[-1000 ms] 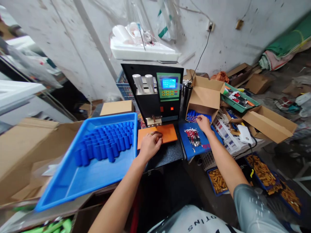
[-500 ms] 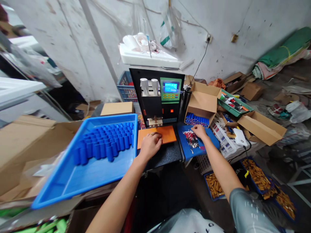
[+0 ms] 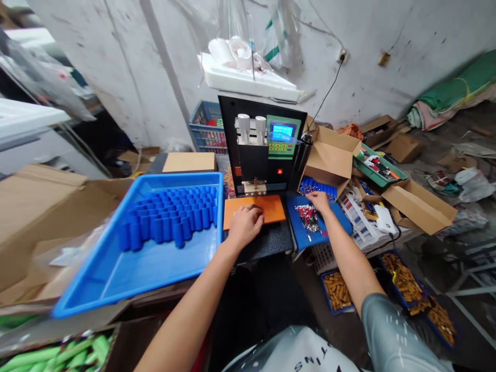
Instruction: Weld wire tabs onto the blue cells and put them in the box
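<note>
My left hand (image 3: 247, 225) rests on the orange board (image 3: 276, 207) with its fingers curled together. Whatever those fingers hold, if anything, is hidden under them. Just above them are the thin metal electrodes (image 3: 256, 187) of a black spot welder (image 3: 252, 155) with a lit screen. My right hand (image 3: 319, 201) is over the blue mat (image 3: 300, 238), thumb and fingers pinched together. Beside its fingertips lies a bunch of red and black wire leads (image 3: 309, 219) with white ends. Anything in that pinch is too small to make out.
Left of the board, a blue tray (image 3: 127, 289) holds rows of upright blue cylinders (image 3: 170, 214). Blue cells (image 3: 315, 187) lie in an open cardboard box (image 3: 329, 155) behind the mat. Bins of yellow-brown pieces (image 3: 337, 292) stand low at right. Green pieces (image 3: 73, 356) fill a box at lower left.
The view has shifted, so most things appear slightly right. My left hand stays on the orange board below the electrodes, and my right hand remains pinched beside the wire leads.
</note>
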`<state>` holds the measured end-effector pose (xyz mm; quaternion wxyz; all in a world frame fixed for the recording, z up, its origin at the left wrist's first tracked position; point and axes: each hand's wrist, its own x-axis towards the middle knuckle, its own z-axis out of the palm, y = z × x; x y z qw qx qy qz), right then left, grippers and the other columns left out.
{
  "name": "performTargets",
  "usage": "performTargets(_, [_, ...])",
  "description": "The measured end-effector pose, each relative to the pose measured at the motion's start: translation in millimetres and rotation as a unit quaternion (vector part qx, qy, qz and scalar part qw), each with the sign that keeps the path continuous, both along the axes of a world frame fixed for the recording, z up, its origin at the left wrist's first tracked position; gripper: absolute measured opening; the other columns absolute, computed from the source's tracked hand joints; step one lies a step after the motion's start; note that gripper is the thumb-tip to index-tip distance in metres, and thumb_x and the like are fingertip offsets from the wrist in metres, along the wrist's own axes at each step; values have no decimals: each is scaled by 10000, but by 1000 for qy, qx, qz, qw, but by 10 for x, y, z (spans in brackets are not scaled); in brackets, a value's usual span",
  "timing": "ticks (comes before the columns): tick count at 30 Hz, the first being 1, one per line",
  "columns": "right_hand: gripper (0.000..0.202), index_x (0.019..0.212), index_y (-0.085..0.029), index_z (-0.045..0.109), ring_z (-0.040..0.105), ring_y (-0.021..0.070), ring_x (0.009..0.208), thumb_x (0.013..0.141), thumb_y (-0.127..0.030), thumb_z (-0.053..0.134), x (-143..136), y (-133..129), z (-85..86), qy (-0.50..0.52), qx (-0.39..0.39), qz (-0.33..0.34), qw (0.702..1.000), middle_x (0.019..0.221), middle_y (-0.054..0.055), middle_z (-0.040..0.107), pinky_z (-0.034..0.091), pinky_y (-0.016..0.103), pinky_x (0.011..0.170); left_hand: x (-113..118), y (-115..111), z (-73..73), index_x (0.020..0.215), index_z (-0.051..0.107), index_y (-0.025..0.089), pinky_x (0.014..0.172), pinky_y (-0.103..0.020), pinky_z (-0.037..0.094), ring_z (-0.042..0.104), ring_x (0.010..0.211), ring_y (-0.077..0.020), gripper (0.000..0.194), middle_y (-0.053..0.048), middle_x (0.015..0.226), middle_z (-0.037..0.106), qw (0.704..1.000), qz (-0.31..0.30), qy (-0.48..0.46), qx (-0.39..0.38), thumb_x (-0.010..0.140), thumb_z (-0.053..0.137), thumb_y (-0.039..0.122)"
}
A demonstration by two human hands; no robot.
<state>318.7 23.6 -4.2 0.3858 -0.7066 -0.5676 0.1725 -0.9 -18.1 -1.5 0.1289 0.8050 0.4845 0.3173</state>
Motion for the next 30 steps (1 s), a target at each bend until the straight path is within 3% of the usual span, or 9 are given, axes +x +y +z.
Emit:
performTargets(7, [401, 877, -128, 728, 667, 195, 796, 696, -480, 664, 89, -123, 181, 212, 164, -119, 956, 833, 66, 740, 525, 310, 733, 3, -8, 0, 930, 704, 203, 815, -423, 436, 588, 896, -296, 236, -101, 1005, 696, 1000, 5, 17, 11, 832, 522, 317])
performTargets(12, [318, 817, -143, 685, 677, 180, 797, 657, -416, 718, -77, -216, 358, 385, 226, -116, 887, 827, 68, 728, 542, 286, 698, 6, -21, 30, 1002, 688, 190, 818, -418, 460, 612, 863, -276, 269, -104, 962, 700, 999, -8, -31, 0, 863, 500, 323])
performTargets(15, [270, 798, -154, 677, 681, 176, 801, 672, -384, 739, -346, -350, 441, 453, 219, -81, 860, 830, 71, 724, 545, 284, 712, 75, -139, 82, 1016, 681, 203, 837, -379, 482, 633, 849, -233, 266, -81, 914, 702, 991, -34, -129, -10, 884, 502, 349])
performTargets(19, [241, 819, -173, 679, 686, 189, 861, 709, -378, 742, -835, -569, 453, 503, 173, -3, 847, 868, 72, 727, 548, 309, 764, 269, -404, 141, 953, 696, 201, 808, -343, 510, 645, 820, -203, 241, -69, 908, 707, 964, -56, -255, -57, 863, 572, 388])
performTargets(24, [241, 799, -191, 682, 673, 186, 854, 697, -390, 772, -1380, -787, 421, 567, 112, 76, 812, 853, 55, 723, 531, 325, 782, 415, -581, 143, 954, 693, 149, 682, -287, 515, 633, 714, -163, 334, -61, 834, 713, 879, -51, -424, -210, 789, 666, 438])
performTargets(26, [243, 777, -192, 693, 660, 176, 826, 667, -380, 800, -1534, -847, 416, 599, 92, 91, 790, 829, 45, 719, 521, 310, 762, 403, -601, 146, 936, 699, 133, 613, -254, 489, 598, 639, -134, 354, -54, 785, 707, 856, -55, -453, -244, 756, 701, 438])
performTargets(30, [226, 746, -189, 706, 638, 161, 782, 632, -341, 828, -1727, -910, 395, 641, 72, 95, 758, 796, 35, 711, 508, 295, 733, 355, -636, 146, 862, 713, 126, 512, -213, 420, 517, 517, -85, 318, -35, 699, 689, 838, -59, -475, -262, 731, 728, 415])
